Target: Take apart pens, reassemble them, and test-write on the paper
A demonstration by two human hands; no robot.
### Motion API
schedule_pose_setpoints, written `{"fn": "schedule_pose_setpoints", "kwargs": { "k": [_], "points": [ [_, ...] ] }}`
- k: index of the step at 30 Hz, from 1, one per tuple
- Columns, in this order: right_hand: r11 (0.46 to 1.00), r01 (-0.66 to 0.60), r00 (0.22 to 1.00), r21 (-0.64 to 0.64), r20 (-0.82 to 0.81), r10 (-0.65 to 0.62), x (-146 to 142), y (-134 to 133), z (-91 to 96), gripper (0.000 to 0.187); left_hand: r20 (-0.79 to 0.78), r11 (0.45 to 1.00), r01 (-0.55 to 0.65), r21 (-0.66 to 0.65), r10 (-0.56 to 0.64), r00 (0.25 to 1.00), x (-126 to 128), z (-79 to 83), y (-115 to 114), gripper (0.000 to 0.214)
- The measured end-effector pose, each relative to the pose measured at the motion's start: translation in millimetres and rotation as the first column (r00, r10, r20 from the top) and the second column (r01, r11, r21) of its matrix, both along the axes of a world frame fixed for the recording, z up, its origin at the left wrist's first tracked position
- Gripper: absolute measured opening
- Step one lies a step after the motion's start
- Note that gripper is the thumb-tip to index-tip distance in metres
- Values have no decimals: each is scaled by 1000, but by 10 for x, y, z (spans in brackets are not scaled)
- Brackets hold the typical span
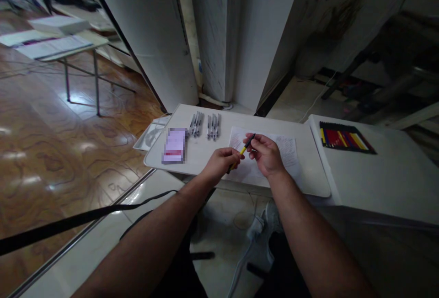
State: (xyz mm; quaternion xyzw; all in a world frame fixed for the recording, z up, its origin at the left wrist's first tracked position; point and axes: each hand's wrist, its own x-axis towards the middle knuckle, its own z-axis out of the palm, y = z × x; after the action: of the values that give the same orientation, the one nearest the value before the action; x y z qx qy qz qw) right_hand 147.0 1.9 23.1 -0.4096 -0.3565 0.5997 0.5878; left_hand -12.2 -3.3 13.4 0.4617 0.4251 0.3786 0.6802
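A yellow-and-black pen [243, 150] slants between my two hands above the white table [192, 158]. My left hand [221, 163] is closed round its yellow barrel near the lower end. At the upper end, the fingers of my right hand [269, 155] pinch the black part; whether that is a loose cap I cannot tell. Beneath the hands lies a sheet of paper [290, 154] with scribbled marks in red and dark ink. Farther left on the table, clear-barrelled pens lie in two groups, one group [196, 125] beside the other group [213, 127].
A purple, blurred-out rectangle [174, 142] sits at the table's left end. On the adjoining white surface [377, 174] to the right lies a black-edged set of coloured pens [348, 138]. Behind the table stands a grey column [236, 37]. A cable [242, 261] runs along the floor below.
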Motion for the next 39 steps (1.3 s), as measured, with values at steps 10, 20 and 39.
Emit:
{"fn": "schedule_pose_setpoints", "kwargs": {
  "k": [10,20,39],
  "points": [
    [1000,1,1000,2,12,-1,7,9,-15,22,57,997,74,-25,-73,996,-4,-8,4,25],
    [1000,18,999,15,49,-19,3,9,-5,23,39,995,95,8,-95,995,-10,-7,-10,26],
    [995,95,991,28,93,-97,-37,41,-50,31,-137,995,-30,93,42,990,16,13,-27,28]
  ]
}}
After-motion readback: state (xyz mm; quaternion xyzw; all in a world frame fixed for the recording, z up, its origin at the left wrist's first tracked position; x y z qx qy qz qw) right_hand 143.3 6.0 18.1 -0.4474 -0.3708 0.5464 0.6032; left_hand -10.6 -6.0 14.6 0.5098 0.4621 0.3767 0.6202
